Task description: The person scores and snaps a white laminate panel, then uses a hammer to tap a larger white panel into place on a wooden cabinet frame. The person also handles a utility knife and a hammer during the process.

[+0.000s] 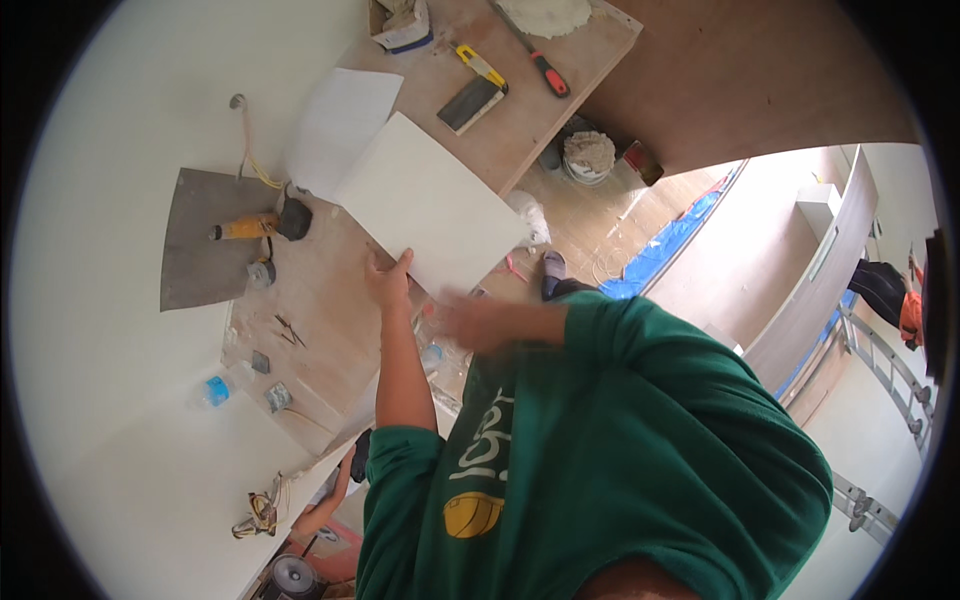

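A white square panel [430, 205] lies tilted over the worktop [330, 285], partly over a second white sheet [345, 120]. My left hand [390, 278] grips its near left corner, thumb on top and the other fingers mostly hidden. Close to the panel's near edge, my right hand [475, 322] is smeared by motion, so its fingers cannot be made out. Beyond the panel lie a yellow utility knife [482, 68], a dark rectangular block [468, 104] and a long tool with a red and black handle [550, 75].
On the left, an orange power tool [245, 228] rests by a grey sheet [195, 265]. A plastic bottle [214, 390] stands nearer. A bucket [588, 165] and blue plastic sheeting [665, 240] are on the floor. A ladder [885, 370] and another person [885, 295] appear far right.
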`<control>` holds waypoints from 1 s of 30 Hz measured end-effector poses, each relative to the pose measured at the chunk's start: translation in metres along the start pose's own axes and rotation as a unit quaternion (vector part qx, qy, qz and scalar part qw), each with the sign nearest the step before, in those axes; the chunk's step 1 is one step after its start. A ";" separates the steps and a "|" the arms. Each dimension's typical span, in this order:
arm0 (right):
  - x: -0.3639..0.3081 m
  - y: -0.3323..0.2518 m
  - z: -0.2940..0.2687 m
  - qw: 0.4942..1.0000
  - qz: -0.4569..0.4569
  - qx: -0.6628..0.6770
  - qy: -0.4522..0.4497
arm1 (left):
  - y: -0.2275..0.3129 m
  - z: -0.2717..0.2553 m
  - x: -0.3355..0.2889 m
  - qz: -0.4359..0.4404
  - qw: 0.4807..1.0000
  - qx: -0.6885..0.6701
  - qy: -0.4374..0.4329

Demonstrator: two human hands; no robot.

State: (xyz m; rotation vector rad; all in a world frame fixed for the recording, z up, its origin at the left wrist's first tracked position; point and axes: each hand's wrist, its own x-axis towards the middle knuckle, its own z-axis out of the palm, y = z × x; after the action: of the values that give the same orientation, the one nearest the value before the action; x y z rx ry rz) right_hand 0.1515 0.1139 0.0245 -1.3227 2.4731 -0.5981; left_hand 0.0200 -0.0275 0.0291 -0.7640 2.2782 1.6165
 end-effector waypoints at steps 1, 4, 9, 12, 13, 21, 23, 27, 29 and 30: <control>-0.014 0.015 0.000 0.995 0.026 0.006 0.100 | 0.001 0.000 -0.004 0.013 1.000 -0.017 0.008; -0.066 0.052 -0.021 0.980 0.149 -0.022 0.127 | -0.004 -0.004 0.002 0.031 0.996 0.081 -0.003; -0.200 0.096 -0.016 0.807 0.572 0.024 0.149 | -0.002 0.011 -0.027 0.127 0.986 0.106 0.024; -0.204 0.115 -0.021 0.783 0.550 0.136 0.258 | -0.048 0.008 -0.039 0.190 0.979 0.071 0.026; -0.195 0.119 -0.019 0.765 0.523 0.190 0.325 | -0.070 0.004 -0.043 0.215 0.975 0.056 0.033; -0.083 0.095 -0.033 0.701 0.471 0.387 0.371 | -0.057 -0.013 -0.104 -0.090 0.976 -0.178 -0.087; -0.086 0.109 -0.014 0.711 0.443 0.387 0.386 | -0.052 -0.008 -0.119 0.090 0.991 0.018 -0.095; -0.087 0.116 -0.007 0.736 0.423 0.372 0.376 | -0.062 -0.008 -0.122 0.263 0.941 0.205 -0.048; -0.086 0.112 -0.010 0.738 0.431 0.368 0.367 | -0.062 -0.007 -0.121 0.228 0.939 0.256 -0.034; -0.086 0.110 -0.012 0.732 0.436 0.378 0.362 | -0.060 -0.006 -0.122 0.209 0.936 0.280 -0.029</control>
State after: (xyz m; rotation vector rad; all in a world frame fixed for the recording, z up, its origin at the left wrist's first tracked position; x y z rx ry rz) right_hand 0.1135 0.2437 -0.0134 0.4994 2.4191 -1.7639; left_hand 0.1550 -0.0151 0.0420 -0.0923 2.7796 0.9876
